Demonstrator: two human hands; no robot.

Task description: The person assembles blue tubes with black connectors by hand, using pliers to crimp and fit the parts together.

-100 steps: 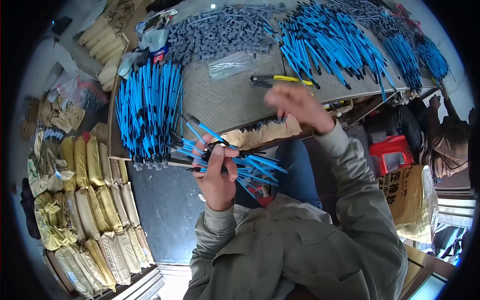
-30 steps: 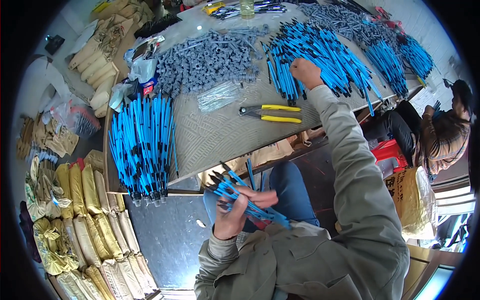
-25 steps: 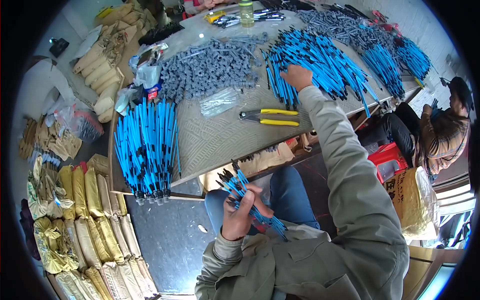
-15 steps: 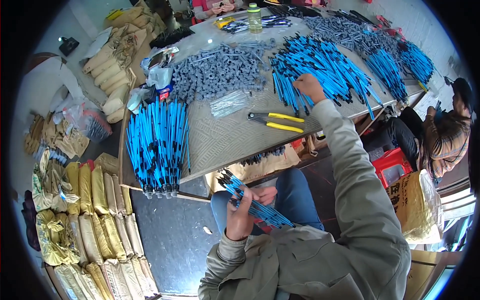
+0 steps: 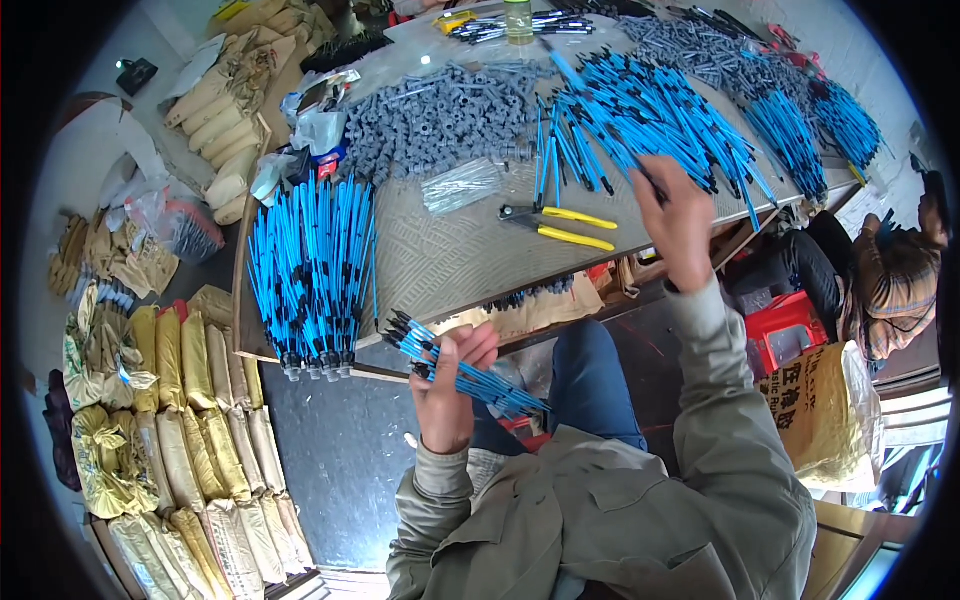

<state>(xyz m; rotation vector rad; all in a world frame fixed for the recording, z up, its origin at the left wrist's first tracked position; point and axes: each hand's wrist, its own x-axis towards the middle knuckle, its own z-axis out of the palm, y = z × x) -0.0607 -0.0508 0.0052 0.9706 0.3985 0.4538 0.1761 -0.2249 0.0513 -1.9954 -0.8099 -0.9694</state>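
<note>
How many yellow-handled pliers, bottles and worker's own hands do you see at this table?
Yellow-handled pliers: 1
Bottle: 1
Hands: 2 (left hand, right hand)
Total: 4

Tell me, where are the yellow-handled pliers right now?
In the head view, the yellow-handled pliers lie on the table, just below the big loose pile of blue rods and left of the right hand.
</note>
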